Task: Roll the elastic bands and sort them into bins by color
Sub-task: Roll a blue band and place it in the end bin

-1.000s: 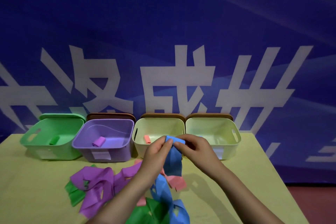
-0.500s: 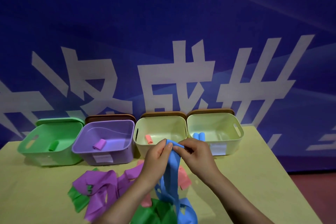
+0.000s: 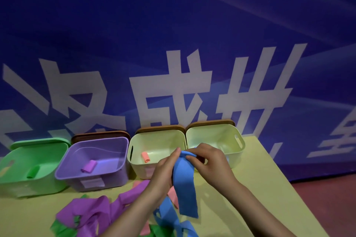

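Yellow table in front of a blue banner with big white characters, four bins lined up at the back. Both hands are up together over the pile, left hand and right hand pinching the top end of a blue band, rest of it dangling. Green bin, purple bin and the left cream bin each hold one roll.

Four bins, three rolled bands.
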Motion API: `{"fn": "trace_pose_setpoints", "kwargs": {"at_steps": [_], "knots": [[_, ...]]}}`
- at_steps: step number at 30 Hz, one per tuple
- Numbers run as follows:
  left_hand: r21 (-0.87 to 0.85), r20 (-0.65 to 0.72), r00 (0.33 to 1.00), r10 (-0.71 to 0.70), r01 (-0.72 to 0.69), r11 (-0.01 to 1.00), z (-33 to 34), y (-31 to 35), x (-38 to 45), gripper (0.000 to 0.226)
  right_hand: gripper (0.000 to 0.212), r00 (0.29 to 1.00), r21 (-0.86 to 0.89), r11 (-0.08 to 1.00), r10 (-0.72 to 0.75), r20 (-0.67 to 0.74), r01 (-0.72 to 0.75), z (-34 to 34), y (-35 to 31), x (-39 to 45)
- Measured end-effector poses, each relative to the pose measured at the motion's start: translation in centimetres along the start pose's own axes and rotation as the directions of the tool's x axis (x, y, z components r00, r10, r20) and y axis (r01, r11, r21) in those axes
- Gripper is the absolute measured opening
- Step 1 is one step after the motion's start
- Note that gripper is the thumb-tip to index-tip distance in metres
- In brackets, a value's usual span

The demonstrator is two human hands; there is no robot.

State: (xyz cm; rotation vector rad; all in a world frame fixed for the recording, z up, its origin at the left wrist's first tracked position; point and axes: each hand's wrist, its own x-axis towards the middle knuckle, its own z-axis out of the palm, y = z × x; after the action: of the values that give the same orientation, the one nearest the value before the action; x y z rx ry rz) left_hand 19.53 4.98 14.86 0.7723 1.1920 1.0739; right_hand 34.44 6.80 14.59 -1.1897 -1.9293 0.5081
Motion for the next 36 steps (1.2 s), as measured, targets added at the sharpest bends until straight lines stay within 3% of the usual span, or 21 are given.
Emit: {"fn": "trace_pose_setpoints", "kwargs": {"at_steps": [5,11,16,20,24,28,31,34,36], "knots": [[-0.016,-0.013,0.999,-0.041,0.041,0.999,0.3,-0.3,0.1,0.033,0.027,0.997,-0.1,0.993,-0.056,0.06,0.062,0.1,0.6,-0.3],[-0.006,0.09,0.996,-0.011,0.012,1.0,0.2,-0.4,-0.9,0.033,0.031,0.967,0.036,0.998,-0.057,0.247,0.049,-0.9,0.3,-0.1],[0.001,0.061,0.998,0.008,-0.008,1.0,0.3,-0.5,-1.2,0.029,0.038,0.949,0.221,0.962,0.092,0.301,-0.163,-1.2,0.2,-0.4],[0.033,0.055,0.998,0.042,-0.044,0.998,0.6,-0.4,-1.5,0.025,0.024,0.946,0.257,0.923,0.228,0.232,-0.286,-0.8,0.3,-1.1],[0.402,0.003,0.982,0.189,-0.174,0.899,0.6,-1.2,-1.3,0.02,0.014,0.95,0.276,0.916,0.244,0.193,-0.291,-0.5,0.5,-1.7],[0.59,0.023,0.93,0.366,-0.308,0.747,0.8,-2.3,-1.2,0.027,0.012,0.972,0.208,0.952,0.204,0.119,-0.225,-0.2,0.9,-2.3],[0.615,0.042,0.875,0.482,-0.403,0.678,1.1,-2.7,-1.4,0.034,0.02,0.995,0.143,0.984,0.103,0.01,-0.104,-0.1,0.9,-3.0],[0.521,-0.02,0.895,0.446,-0.371,0.769,1.3,-3.1,-1.6,0.034,0.03,0.994,0.116,0.993,0.044,-0.098,-0.032,-0.1,0.3,-3.6],[0.322,-0.063,0.943,0.326,-0.29,0.901,1.5,-3.0,-2.3,0.025,0.027,0.989,0.117,0.993,0.02,-0.143,-0.003,0.0,-0.2,-4.0]]}}
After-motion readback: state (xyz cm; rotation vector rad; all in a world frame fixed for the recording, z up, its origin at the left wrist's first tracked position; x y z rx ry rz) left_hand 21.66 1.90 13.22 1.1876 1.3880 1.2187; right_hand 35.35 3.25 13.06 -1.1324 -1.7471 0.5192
